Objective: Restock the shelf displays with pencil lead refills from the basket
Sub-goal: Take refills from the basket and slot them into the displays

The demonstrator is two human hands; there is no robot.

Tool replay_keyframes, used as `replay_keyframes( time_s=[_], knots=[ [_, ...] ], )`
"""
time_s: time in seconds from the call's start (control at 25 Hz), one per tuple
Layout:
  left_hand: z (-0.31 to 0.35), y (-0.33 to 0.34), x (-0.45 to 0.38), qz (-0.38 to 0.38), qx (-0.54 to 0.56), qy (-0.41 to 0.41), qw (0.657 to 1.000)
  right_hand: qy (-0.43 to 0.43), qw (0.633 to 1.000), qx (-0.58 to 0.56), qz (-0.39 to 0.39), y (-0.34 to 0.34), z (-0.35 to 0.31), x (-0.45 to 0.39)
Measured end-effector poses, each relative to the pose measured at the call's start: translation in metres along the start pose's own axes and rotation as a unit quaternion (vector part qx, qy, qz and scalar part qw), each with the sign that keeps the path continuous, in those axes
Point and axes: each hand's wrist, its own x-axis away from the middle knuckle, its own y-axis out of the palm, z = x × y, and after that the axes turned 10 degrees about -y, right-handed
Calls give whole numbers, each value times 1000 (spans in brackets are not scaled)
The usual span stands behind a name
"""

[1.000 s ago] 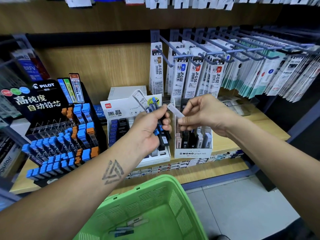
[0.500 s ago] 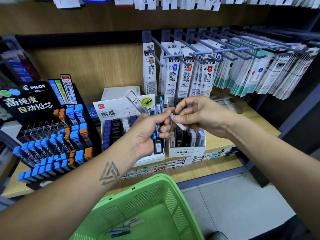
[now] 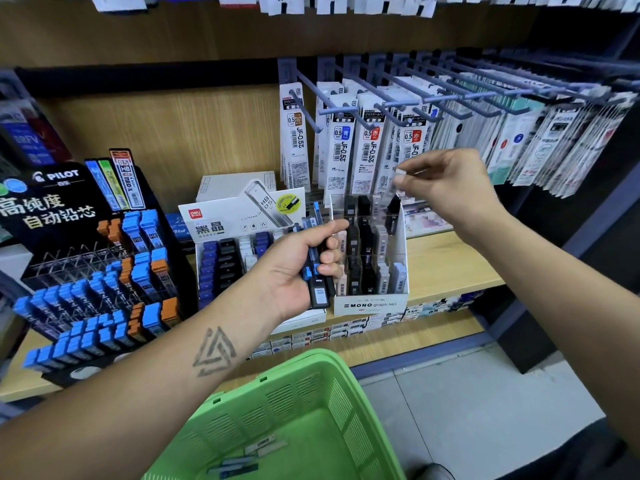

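Note:
My left hand (image 3: 304, 265) grips a bundle of black and blue lead refill cases (image 3: 317, 271) in front of the shelf. My right hand (image 3: 450, 188) pinches the top of one pale translucent refill case (image 3: 389, 195), which hangs upright over the back rows of the white MONO graph MG display box (image 3: 370, 304). That box holds rows of black, white and pink cases. A green basket (image 3: 311, 386) sits below my arms, with a few refill cases (image 3: 249, 455) lying on its bottom.
To the left stand the white Deli display box (image 3: 214, 220) and a black Pilot rack (image 3: 52, 202) filled with blue and orange cases. Metal pegs (image 3: 415, 98) with hanging pen refill packs jut out above my right hand. Grey floor tiles lie at lower right.
My right hand took the pale case away from my left hand, moved up and right, and turned it upright over the MONO box. My left hand stayed put with its bundle.

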Motion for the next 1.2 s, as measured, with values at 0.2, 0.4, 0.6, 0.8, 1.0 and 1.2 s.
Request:
replay_keyframes(
  time_s=[0.2,0.4,0.6,0.8,1.0,1.2],
  knots=[
    [-1,0,-3,7,5,-6,1000,-73,984,164,0,6,16,-10],
    [-1,-2,-4,8,6,-12,1000,-132,960,246,-19,24,29,-14],
    [1,-7,-1,7,0,-12,1000,-164,937,304,-51,37,42,-14],
    [0,-7,1,4,-6,-21,1000,-200,906,370,-52,42,53,-14],
    [-2,-7,5,-10,-21,-49,999,-206,896,390,-44,42,47,-12],
    [-2,-5,7,1,2,-50,999,19,987,-65,-146,59,-13,17]
  ],
)
